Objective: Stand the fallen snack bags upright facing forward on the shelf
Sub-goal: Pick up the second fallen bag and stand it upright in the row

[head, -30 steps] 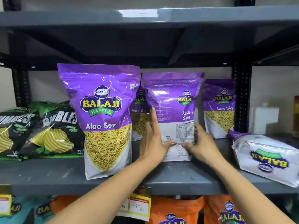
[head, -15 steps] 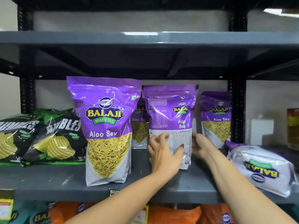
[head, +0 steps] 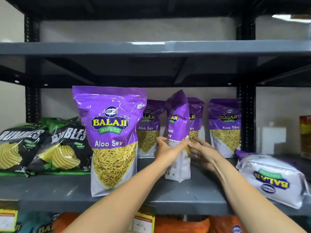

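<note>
At the centre of the frame a purple Aloo Sev bag (head: 178,132) stands on its base on the grey shelf (head: 168,197), turned nearly edge-on so only a sliver of its printed side shows. The left hand (head: 170,148) wraps the bag's lower middle from the front, thumb and fingers closed around it. The right hand (head: 204,152) sits just to the right with fingers spread and only loosely curled; its fingertips reach the bag's right edge, though I cannot tell whether they press on it.

By my reading this bag is upright but not yet facing forward, so it is mid-turn. The large Aloo Sev bag (head: 111,140) at left centre already stands with its front out, as do the back-row bag (head: 149,130) left of the held one and the far bag (head: 224,126) at right centre. Another bag (head: 195,118) stands directly behind the held one, mostly hidden. One fallen bag (head: 272,179) lies on its side at the lower right with its logo upside down, so it is left to do. The green-and-black Rumbles bags (head: 42,145) at the left lean back rather than stand.

Room looks adequate: bare shelf lies in front of the held bag and between it and the fallen one. The upper shelf (head: 151,47) sits well above the bag tops. The fallen bag overhangs the shelf's front lip and lies near the black upright post (head: 246,115).
</note>
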`<state>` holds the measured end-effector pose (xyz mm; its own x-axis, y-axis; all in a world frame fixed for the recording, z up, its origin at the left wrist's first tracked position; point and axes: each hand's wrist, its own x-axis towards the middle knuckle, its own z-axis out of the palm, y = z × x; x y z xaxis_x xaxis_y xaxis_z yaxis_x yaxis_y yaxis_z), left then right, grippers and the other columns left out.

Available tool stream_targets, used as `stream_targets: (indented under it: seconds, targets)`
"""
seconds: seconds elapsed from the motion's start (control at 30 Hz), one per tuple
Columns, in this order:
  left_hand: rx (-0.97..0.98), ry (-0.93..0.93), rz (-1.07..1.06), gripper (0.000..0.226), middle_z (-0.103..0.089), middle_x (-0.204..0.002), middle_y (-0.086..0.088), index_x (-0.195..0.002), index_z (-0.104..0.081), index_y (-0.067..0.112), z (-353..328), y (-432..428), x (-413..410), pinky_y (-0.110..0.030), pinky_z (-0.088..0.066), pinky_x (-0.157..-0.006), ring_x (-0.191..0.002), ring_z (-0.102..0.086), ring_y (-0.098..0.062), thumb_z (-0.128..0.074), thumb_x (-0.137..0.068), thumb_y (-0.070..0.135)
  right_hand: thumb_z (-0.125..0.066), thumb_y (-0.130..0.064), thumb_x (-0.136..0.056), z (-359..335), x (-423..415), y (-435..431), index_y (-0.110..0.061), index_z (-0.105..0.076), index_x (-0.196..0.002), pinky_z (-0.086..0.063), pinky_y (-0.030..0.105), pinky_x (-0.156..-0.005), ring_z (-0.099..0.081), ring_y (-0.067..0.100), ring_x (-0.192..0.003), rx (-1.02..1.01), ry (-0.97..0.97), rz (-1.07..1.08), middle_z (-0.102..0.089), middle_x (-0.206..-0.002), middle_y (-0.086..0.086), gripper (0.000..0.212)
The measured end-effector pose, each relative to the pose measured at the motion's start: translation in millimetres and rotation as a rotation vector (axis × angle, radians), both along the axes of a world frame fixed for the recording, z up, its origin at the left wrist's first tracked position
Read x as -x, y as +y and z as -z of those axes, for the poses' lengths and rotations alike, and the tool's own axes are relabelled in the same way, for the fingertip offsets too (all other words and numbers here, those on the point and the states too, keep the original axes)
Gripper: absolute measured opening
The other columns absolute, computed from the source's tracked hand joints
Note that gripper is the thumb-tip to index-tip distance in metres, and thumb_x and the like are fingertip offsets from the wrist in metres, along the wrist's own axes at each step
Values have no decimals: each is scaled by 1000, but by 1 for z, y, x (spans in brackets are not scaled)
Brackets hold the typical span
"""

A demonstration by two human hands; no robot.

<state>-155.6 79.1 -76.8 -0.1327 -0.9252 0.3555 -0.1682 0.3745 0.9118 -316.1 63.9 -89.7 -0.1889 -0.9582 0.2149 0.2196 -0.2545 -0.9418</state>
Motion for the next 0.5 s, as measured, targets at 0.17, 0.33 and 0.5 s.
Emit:
stream_targets:
  seconds: [0.17, 0.33, 0.5]
  targets:
    - [-105, 104, 226, 42, -55, -98, 7, -100, -42, 24, 2, -24, -23, -20, -39, -73, -85, -52, -2, -63, -78, 54, -74, -11, -74, -3, -4, 5, -22, -35, -146, -47, 31, -73, -64, 12, -89, 2, 12, -127, -71, -100, 0, 83]
    - [-139, 244, 96, 77, -66, -121, -3, -121, -53, 21, 8, -26, -15, -38, -46, -102, -110, -62, -22, -55, -64, 72, -96, -36, -31, -4, -6, 8, -19, -61, -118, -53, 34, -80, -71, 13, -84, 11, 216, -145, -78, -91, -4, 96]
    - [-82, 294, -185, 39, -59, -92, -3, -104, -50, 14, 8, -17, -9, -33, -44, -86, -99, -58, -26, -37, -95, 50, -87, -12, -64, -2, -20, 19, -13, -51, -114, -53, 17, -52, -71, 6, -67, 45, 265, 70, -70, -88, -2, 62]
